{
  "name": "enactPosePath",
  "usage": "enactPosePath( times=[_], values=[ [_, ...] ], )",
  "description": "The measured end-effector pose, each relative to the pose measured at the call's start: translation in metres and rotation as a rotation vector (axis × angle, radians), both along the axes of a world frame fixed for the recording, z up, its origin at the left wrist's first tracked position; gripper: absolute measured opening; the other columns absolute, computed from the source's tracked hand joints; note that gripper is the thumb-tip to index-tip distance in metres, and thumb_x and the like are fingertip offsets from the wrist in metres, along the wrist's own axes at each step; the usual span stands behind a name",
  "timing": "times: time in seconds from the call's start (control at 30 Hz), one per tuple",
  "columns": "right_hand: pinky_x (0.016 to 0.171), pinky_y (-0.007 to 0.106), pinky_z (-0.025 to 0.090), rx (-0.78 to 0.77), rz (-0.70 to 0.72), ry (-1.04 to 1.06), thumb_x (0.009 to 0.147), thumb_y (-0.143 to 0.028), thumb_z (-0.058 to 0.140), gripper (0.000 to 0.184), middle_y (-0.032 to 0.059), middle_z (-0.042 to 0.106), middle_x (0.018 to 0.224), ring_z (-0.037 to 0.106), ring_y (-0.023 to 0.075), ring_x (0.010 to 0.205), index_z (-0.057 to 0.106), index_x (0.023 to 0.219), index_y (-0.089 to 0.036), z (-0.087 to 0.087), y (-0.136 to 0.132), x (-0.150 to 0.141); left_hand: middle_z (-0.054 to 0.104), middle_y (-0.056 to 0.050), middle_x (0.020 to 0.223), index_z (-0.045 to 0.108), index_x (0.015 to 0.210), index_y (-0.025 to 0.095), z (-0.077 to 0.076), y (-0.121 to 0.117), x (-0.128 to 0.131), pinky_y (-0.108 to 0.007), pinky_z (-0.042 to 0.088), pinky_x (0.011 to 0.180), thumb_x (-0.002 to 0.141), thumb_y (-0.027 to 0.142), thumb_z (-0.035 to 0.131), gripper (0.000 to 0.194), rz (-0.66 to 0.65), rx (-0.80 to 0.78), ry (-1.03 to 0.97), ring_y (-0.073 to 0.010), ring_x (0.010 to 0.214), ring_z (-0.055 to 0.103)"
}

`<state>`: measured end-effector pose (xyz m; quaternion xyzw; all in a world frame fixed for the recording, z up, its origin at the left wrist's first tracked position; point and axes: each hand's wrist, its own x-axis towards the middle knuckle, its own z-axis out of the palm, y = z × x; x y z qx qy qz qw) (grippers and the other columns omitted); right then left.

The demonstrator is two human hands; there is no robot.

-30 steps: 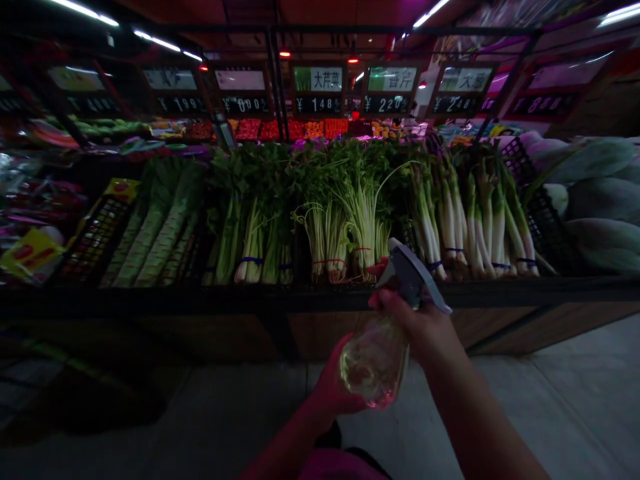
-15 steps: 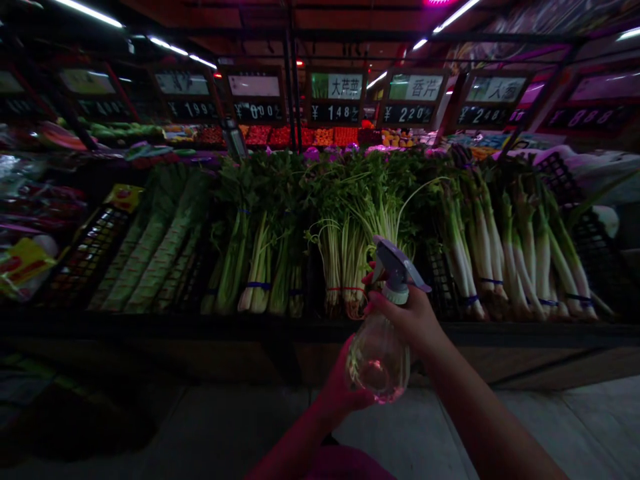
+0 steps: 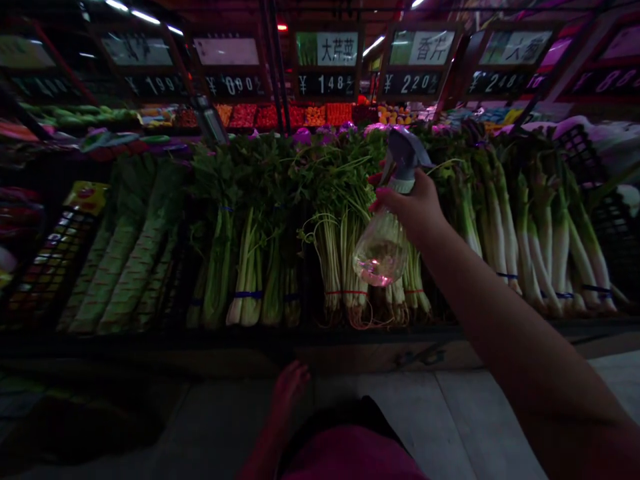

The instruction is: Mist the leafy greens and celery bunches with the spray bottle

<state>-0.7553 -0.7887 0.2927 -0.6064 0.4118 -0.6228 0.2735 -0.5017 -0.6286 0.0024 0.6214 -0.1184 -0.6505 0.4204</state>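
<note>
My right hand (image 3: 410, 203) is raised over the display and grips the neck of a clear plastic spray bottle (image 3: 383, 250) with a grey trigger head. Liquid shows in the bottle's lower part. The bottle hangs in front of bundled celery (image 3: 327, 267), tied with red bands, and does not appear to touch it. My left hand (image 3: 290, 390) is low and well below the counter edge, holding nothing. Thick white-stemmed spring onions (image 3: 530, 233) stand to the right, and long-leaved greens (image 3: 130, 260) lie to the left.
A dark counter edge (image 3: 350, 333) runs across the stall above a tiled floor (image 3: 425, 413). Black plastic crates (image 3: 585, 167) hold produce at right. Price signs with Chinese labels (image 3: 327, 63) hang above, and more vegetables sit on shelves behind.
My right hand has lifted the spray bottle up and forward over the greens. My left hand has let go of the bottle's base and dropped lower. The view has tilted down.
</note>
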Motion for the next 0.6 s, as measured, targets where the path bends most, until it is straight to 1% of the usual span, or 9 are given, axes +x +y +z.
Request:
enactPosePath(
  times=[0.03, 0.1, 0.13, 0.23, 0.33, 0.37, 0.43, 0.5, 0.6],
  values=[
    [0.057, 0.028, 0.051, -0.003, 0.017, 0.004, 0.066, -0.021, 0.066, 0.036, 0.0037, 0.062, 0.090, 0.060, 0.0121, 0.063, 0.051, 0.098, -0.021, 0.003, -0.007, -0.001, 0.057, -0.012, 0.107, 0.047, 0.109, 0.010, 0.008, -0.004, 0.002, -0.018, 0.043, 0.060, 0.089, 0.016, 0.046, 0.021, 0.078, 0.003, 0.001, -0.0090, 0.073, 0.060],
    [0.058, 0.027, 0.051, 0.000, 0.042, -0.006, 0.068, -0.020, 0.066, 0.032, 0.0016, 0.061, 0.085, 0.060, 0.0116, 0.064, 0.050, 0.096, -0.020, 0.011, -0.017, 0.002, 0.056, -0.007, 0.100, 0.046, 0.103, 0.013, 0.025, -0.013, 0.005, -0.021, 0.045, 0.060, 0.090, 0.018, 0.043, 0.015, 0.225, 0.027, 0.037, -0.0101, 0.070, 0.059],
    [0.057, 0.026, 0.051, 0.014, 0.042, -0.019, 0.069, -0.019, 0.066, 0.030, 0.0000, 0.060, 0.081, 0.060, 0.0104, 0.062, 0.048, 0.093, -0.019, 0.016, -0.020, 0.005, 0.056, -0.005, 0.093, 0.047, 0.097, 0.013, 0.032, -0.018, 0.008, -0.023, 0.046, 0.058, 0.090, 0.019, 0.043, 0.010, 0.298, 0.059, 0.043, -0.0110, 0.066, 0.059],
    [0.051, 0.024, 0.049, 0.132, -0.015, -0.076, 0.072, -0.010, 0.062, 0.022, -0.0059, 0.052, 0.067, 0.051, 0.0050, 0.047, 0.044, 0.081, -0.017, 0.028, -0.025, 0.017, 0.056, -0.001, 0.083, 0.046, 0.092, 0.014, 0.046, -0.036, 0.016, -0.025, 0.047, 0.057, 0.091, 0.028, 0.042, 0.014, 0.417, 0.032, 0.051, -0.0123, 0.064, 0.059],
    [0.045, 0.022, 0.047, 0.184, -0.036, -0.076, 0.073, -0.001, 0.057, 0.021, -0.0077, 0.049, 0.062, 0.045, 0.0034, 0.041, 0.042, 0.075, -0.016, 0.032, -0.029, 0.025, 0.055, -0.001, 0.084, 0.047, 0.096, 0.016, 0.048, -0.049, 0.021, -0.025, 0.046, 0.057, 0.092, 0.033, 0.040, 0.019, 0.424, -0.013, 0.011, -0.0117, 0.065, 0.059],
    [0.043, 0.022, 0.048, 0.169, -0.026, -0.066, 0.073, 0.002, 0.055, 0.022, -0.0074, 0.049, 0.062, 0.045, 0.0035, 0.041, 0.042, 0.074, -0.016, 0.031, -0.032, 0.026, 0.056, -0.001, 0.088, 0.048, 0.101, 0.016, 0.047, -0.052, 0.022, -0.024, 0.046, 0.057, 0.092, 0.034, 0.039, 0.022, 0.417, -0.016, -0.012, -0.0111, 0.065, 0.058],
    [0.042, 0.021, 0.049, 0.132, 0.004, -0.055, 0.072, 0.004, 0.054, 0.022, -0.0069, 0.050, 0.063, 0.045, 0.0037, 0.043, 0.043, 0.074, -0.015, 0.028, -0.036, 0.026, 0.055, -0.004, 0.105, 0.047, 0.114, 0.017, 0.044, -0.056, 0.019, -0.023, 0.046, 0.057, 0.093, 0.035, 0.037, 0.029, 0.395, -0.015, -0.062, -0.0093, 0.067, 0.057],
    [0.041, 0.022, 0.050, 0.131, 0.019, -0.075, 0.072, 0.005, 0.053, 0.022, -0.0072, 0.048, 0.063, 0.045, 0.0037, 0.044, 0.043, 0.076, -0.014, 0.025, -0.040, 0.025, 0.050, -0.007, 0.121, 0.042, 0.126, 0.017, 0.041, -0.058, 0.017, -0.022, 0.046, 0.059, 0.094, 0.035, 0.035, 0.037, 0.377, -0.037, -0.109, -0.0082, 0.070, 0.057],
    [0.042, 0.022, 0.052, 0.174, 0.021, -0.150, 0.075, 0.004, 0.052, 0.020, -0.0085, 0.043, 0.062, 0.043, 0.0028, 0.044, 0.043, 0.079, -0.013, 0.025, -0.045, 0.023, 0.047, -0.008, 0.127, 0.037, 0.133, 0.015, 0.035, -0.060, 0.021, -0.019, 0.044, 0.058, 0.096, 0.034, 0.029, 0.043, 0.451, -0.076, -0.171, -0.0067, 0.072, 0.054]
  ],
)
